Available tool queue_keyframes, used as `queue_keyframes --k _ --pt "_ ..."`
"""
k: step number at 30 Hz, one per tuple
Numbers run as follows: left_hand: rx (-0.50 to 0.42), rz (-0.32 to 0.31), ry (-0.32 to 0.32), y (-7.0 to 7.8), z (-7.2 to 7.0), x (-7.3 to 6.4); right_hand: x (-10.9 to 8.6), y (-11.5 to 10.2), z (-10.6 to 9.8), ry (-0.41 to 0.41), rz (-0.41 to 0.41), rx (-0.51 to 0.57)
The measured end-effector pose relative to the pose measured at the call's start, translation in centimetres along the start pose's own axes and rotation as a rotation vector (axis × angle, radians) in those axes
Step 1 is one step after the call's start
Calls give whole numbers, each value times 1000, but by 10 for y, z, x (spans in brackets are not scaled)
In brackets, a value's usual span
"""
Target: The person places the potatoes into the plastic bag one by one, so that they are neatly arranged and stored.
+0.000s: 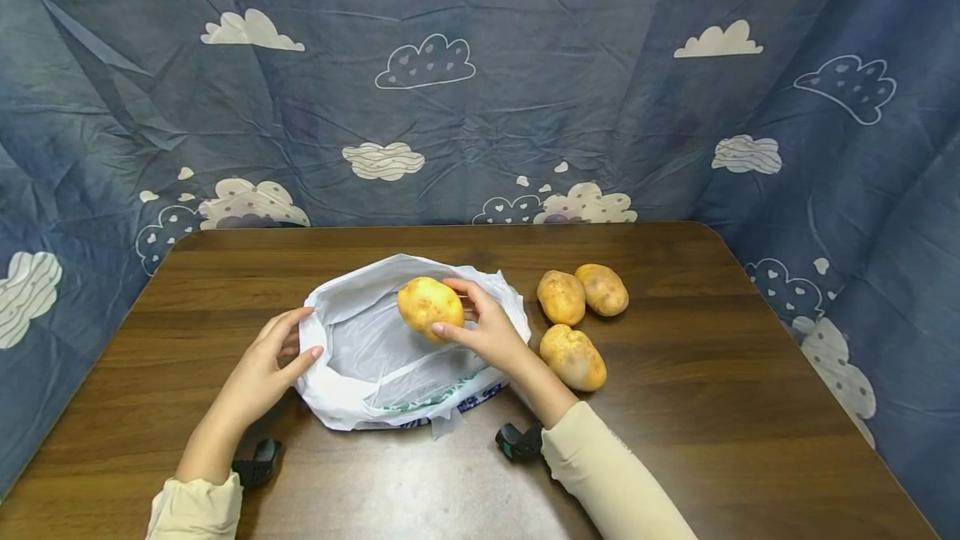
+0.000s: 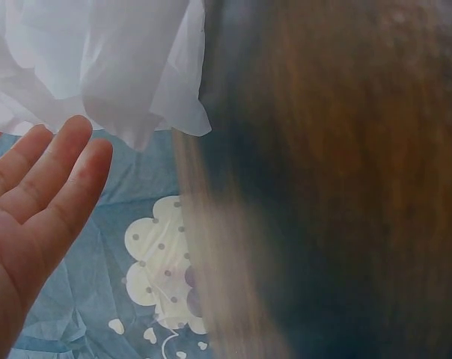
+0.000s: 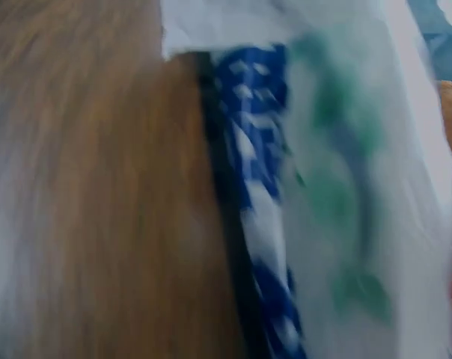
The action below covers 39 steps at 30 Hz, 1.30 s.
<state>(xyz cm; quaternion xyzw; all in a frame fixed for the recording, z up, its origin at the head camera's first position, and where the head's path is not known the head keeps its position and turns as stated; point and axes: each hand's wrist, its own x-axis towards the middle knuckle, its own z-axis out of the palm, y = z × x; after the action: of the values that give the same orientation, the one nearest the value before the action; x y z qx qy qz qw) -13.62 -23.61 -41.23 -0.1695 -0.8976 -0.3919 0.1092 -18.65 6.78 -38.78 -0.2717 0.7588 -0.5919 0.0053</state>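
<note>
In the head view, a white plastic bag (image 1: 352, 390) lies on the table with its mouth spread wide toward me. Over that opening my right hand (image 1: 487, 327) holds a yellow potato (image 1: 430, 308) between thumb and fingers. My left hand (image 1: 262, 369) is at the bag's left rim, thumb and fingers spread apart. From the left wrist, the fingers (image 2: 54, 172) look nearly straight, close against the white plastic (image 2: 121, 67). The right wrist view is blurred; it shows the bag's side with blue and green print (image 3: 256, 149), and the potato is mostly hidden there.
To the right of the bag, three potatoes sit close together: one in front (image 1: 573, 358), one behind it (image 1: 561, 298) and one at the back right (image 1: 602, 290). The brown wooden table (image 1: 712, 407) ends at a blue cloud-patterned curtain (image 1: 600, 107).
</note>
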Motion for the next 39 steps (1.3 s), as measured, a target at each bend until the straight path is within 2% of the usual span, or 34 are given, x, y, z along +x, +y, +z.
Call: queue_keyframes --k 8,14,23,26,32,39 --pt "-3 -7 -5 1 0 0 15 1 28 -50 49 20" --pt "-15 0 5 3 0 0 21 2 46 -48 112 51" --pt "-12 4 0 0 0 0 28 5 66 -20 155 56" --pt "-13 6 -1 -1 0 0 31 12 72 -1 182 57" --pt "-11 4 -5 0 1 0 39 44 88 45 214 60" --pt "-11 1 2 1 2 0 39 48 96 65 236 128"
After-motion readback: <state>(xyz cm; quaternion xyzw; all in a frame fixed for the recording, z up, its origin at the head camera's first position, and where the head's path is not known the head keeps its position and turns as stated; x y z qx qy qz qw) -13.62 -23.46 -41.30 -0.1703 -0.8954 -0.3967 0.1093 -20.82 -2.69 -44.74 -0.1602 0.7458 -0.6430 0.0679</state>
